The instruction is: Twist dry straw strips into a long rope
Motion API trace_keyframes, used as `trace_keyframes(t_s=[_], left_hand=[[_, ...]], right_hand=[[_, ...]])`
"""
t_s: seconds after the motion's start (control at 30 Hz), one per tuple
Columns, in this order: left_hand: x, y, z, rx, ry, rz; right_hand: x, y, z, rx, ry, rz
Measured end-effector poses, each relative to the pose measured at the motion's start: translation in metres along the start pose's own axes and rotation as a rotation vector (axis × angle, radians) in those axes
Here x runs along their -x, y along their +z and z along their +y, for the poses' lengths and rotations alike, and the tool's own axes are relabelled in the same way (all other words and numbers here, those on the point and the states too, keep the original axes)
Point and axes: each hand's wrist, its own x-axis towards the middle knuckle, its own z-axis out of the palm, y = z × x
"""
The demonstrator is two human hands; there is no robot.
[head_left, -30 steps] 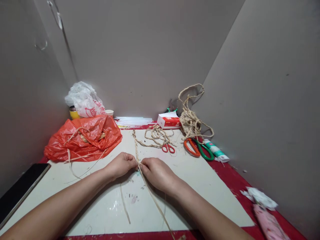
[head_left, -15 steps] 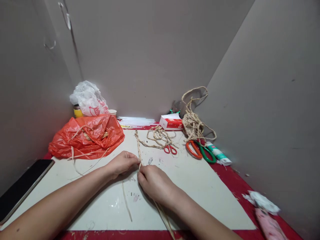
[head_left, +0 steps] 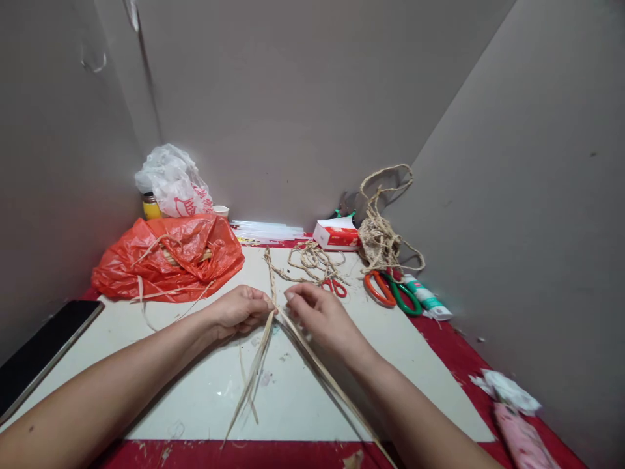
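Observation:
A braided straw cord (head_left: 272,281) runs away from me across the white board. My left hand (head_left: 244,309) pinches its near end between thumb and fingertips. From that pinch the loose straw strands part into two bundles: a left bundle (head_left: 251,378) lies toward me, and a right bundle (head_left: 327,374) slants under my right forearm. My right hand (head_left: 319,312) hovers just right of the braid, thumb and fingers apart, with nothing visible in them. Beyond it lie red-handled scissors (head_left: 336,287), partly hidden by that hand, and a loose coil of finished cord (head_left: 312,259).
The white board (head_left: 415,391) rests on a red surface. At left are a red plastic bag (head_left: 166,264) and a phone (head_left: 43,355). At right stand a cord bundle (head_left: 381,241), larger scissors with orange and green handles (head_left: 407,299), and a tube (head_left: 427,298). Walls close in the sides.
My right hand has let go of the strands and risen away from me, its fingers parting. The strands now spread in two bundles. My left hand still pinches the braid.

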Motion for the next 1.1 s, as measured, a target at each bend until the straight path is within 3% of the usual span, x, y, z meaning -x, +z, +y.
trace_keyframes(t_s=[0.17, 0.23, 0.33, 0.47, 0.7, 0.9, 1.1], left_hand=[[-0.002, 0.000, 0.000, -0.048, 0.009, 0.001], [-0.002, -0.001, -0.001, -0.071, 0.014, -0.004], [-0.003, -0.001, -0.001, -0.155, 0.010, 0.001], [-0.003, -0.001, -0.001, -0.395, 0.084, 0.056], [-0.003, -0.001, -0.003, -0.672, 0.242, 0.068], [0.001, 0.003, 0.003, -0.813, 0.245, 0.064], [0.012, 0.013, 0.009, -1.108, 0.252, 0.245]], right_hand=[[-0.004, 0.013, 0.011, -0.312, 0.236, -0.358], [-0.005, 0.014, 0.015, -0.338, 0.282, -0.403], [-0.009, 0.010, 0.019, -0.281, 0.246, -0.397], [-0.015, 0.006, 0.021, -0.232, 0.307, -0.435], [-0.017, 0.009, 0.024, -0.406, 0.386, -0.441], [-0.013, 0.013, 0.022, -0.321, 0.360, -0.318], [-0.010, 0.017, 0.018, -0.271, 0.322, -0.252]])
